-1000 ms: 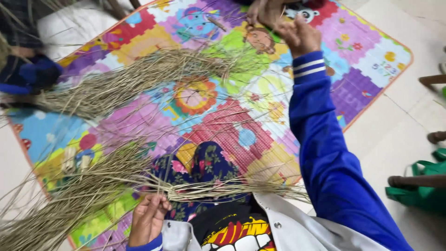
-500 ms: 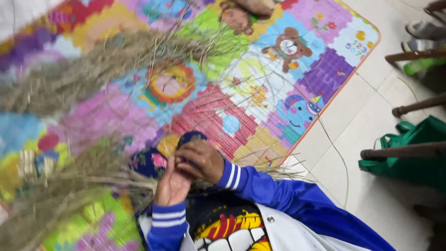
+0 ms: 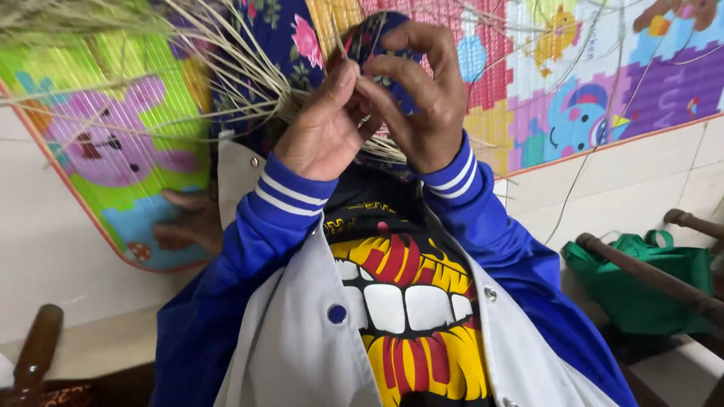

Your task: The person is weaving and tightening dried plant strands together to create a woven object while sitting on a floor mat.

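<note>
My left hand and my right hand meet fingertip to fingertip over my raised knee, which is covered in dark floral cloth. Both pinch thin dry straw strands that fan out to the upper left from between the fingers. Blue sleeves with white stripes cover both wrists. The bulk of the straw bundle runs off the top left edge. A colourful cartoon play mat lies under my knee and the straw.
A bare foot rests on the mat's near edge at the left. A green bag sits on the pale tiled floor at the right, behind a dark wooden rail. Another wooden post stands at the lower left.
My right arm, stretched to the mat's far side a second ago, has come back to join the left hand at the knee. The view has tipped down and closer.
</note>
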